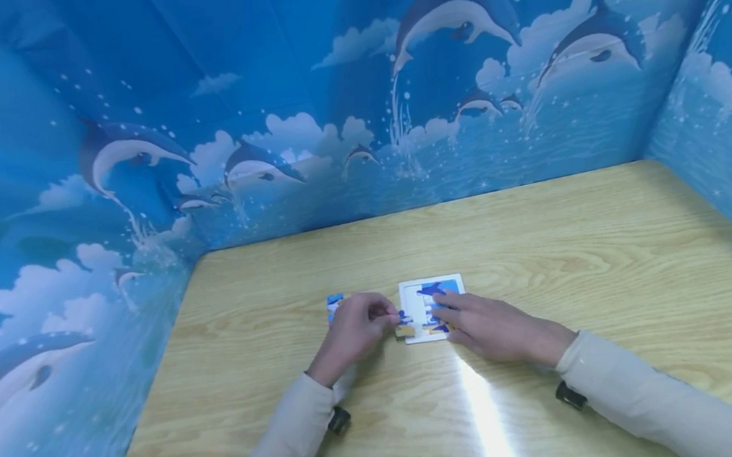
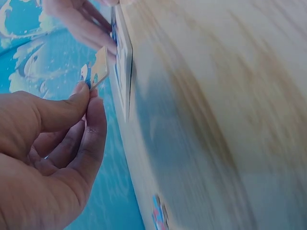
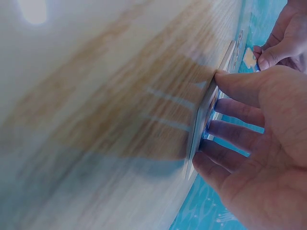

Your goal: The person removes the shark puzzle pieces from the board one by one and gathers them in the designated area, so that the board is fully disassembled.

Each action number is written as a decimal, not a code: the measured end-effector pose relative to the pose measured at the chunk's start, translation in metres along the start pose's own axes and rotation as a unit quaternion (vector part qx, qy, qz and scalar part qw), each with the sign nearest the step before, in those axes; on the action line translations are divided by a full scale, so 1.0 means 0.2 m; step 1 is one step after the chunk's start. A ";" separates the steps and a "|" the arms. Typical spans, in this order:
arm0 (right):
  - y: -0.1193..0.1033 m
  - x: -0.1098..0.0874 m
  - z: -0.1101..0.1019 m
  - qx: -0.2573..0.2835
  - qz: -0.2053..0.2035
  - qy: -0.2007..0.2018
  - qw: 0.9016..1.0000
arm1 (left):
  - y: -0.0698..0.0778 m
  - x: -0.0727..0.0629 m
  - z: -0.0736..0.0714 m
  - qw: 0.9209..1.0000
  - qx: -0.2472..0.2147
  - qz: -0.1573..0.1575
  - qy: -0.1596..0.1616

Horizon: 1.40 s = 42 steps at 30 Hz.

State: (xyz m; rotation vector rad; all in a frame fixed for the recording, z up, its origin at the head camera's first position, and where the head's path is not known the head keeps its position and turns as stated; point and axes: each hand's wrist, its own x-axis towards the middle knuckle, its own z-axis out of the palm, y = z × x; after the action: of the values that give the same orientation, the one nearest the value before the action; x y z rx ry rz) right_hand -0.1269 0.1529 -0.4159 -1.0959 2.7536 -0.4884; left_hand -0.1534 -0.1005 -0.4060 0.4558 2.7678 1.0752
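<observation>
My left hand point(image 1: 358, 327) pinches a small jigsaw piece point(image 2: 99, 69) between thumb and fingertips, just off the left edge of a square puzzle board point(image 1: 431, 279). The piece has a yellowish part and a blue and white part. Fingertips of my right hand point(image 1: 495, 322) rest on the board's right side with the fingers fairly straight, covering some of the picture. Blue, white and yellow pieces point(image 1: 430, 308) fill part of the white-rimmed board; its left part shows bare white. More puzzle pieces point(image 1: 334, 302) lie left of the board, partly hidden behind my left hand.
The wood-grain table point(image 1: 571, 254) stretches out around the board. A blue dolphin-print backdrop point(image 1: 329, 101) stands along the table's back and sides. A bright glare streak point(image 1: 482, 407) falls on the table in front of the board.
</observation>
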 end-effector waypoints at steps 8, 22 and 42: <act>0.00 0.00 0.00 0.001 -0.002 0.003 1.000 | -0.08 -0.07 -0.09 1.000 -0.011 -0.017 0.024; 0.00 0.00 0.01 -0.004 -0.009 0.010 1.000 | -0.21 -0.18 -0.23 0.996 -0.040 -0.070 0.045; 0.01 0.00 0.01 -0.006 -0.021 0.023 0.999 | -0.31 -0.25 -0.27 0.993 -0.007 -0.115 0.024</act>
State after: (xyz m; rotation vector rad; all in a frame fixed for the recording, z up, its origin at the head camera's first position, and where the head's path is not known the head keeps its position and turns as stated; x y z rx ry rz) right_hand -0.1274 0.1539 -0.4191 -1.1621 2.7822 -0.5090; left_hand -0.1338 -0.1949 -0.4079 0.1059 2.7661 1.0619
